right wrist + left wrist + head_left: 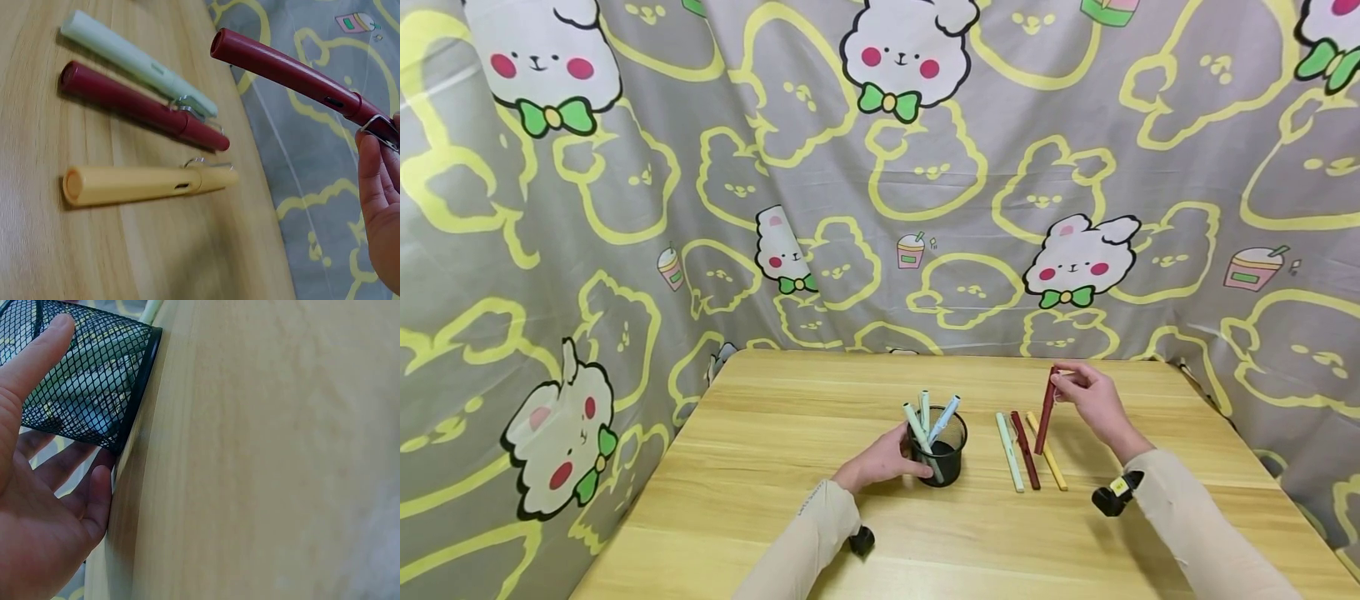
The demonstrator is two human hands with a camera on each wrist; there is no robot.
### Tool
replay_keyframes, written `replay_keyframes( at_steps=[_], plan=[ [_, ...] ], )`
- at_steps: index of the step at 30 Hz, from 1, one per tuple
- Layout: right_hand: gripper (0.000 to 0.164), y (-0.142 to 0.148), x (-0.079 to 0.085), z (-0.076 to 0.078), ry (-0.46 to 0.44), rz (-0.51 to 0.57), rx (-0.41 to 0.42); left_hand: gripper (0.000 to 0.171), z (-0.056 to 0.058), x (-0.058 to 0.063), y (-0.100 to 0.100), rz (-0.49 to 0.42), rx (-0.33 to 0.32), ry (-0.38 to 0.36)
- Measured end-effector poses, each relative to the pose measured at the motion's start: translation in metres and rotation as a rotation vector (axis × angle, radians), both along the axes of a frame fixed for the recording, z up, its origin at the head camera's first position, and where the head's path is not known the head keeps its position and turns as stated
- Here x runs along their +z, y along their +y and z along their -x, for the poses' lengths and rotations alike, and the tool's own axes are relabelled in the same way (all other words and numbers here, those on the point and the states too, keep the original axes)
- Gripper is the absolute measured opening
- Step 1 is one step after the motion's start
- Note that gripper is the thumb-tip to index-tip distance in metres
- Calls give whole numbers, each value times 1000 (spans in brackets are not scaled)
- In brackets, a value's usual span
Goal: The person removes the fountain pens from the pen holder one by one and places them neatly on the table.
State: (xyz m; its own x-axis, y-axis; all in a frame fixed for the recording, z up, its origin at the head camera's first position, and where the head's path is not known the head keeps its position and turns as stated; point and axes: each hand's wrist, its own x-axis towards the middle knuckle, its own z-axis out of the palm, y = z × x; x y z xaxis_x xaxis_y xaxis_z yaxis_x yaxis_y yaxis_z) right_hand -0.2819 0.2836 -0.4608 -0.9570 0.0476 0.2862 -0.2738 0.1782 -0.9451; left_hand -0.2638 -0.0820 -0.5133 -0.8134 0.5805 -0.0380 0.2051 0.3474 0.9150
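Note:
My left hand (883, 460) holds a black mesh pen cup (951, 468) from its left side, thumb in front and fingers behind. In the cup lean several pens, pale green ones (913, 417) and a light blue one (946, 417). My right hand (1093, 404) pinches a dark red fountain pen (281, 70) by its clip end, lifted above the table with the other end pointing down. Below it lie a pale green pen (125, 53), a second dark red pen (125, 103) and a yellow pen (134, 185), side by side.
The wooden table (760, 433) spreads under both hands. A grey curtain (865, 167) with cartoon animals hangs behind it and along the left side. Small black wrist cameras sit on both sleeves, the right one (1112, 497) low over the tabletop.

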Motion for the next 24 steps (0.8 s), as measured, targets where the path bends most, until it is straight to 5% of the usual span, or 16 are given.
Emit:
replay_keyframes(
  at_steps=[7, 24],
  plan=[
    [45, 11, -10, 3, -44, -66, -10, 81, -1, 1, 0, 6, -5, 2],
    [52, 35, -22, 8, -156, -203, 16, 78, 1, -1, -1, -6, -6, 1]
  ],
)
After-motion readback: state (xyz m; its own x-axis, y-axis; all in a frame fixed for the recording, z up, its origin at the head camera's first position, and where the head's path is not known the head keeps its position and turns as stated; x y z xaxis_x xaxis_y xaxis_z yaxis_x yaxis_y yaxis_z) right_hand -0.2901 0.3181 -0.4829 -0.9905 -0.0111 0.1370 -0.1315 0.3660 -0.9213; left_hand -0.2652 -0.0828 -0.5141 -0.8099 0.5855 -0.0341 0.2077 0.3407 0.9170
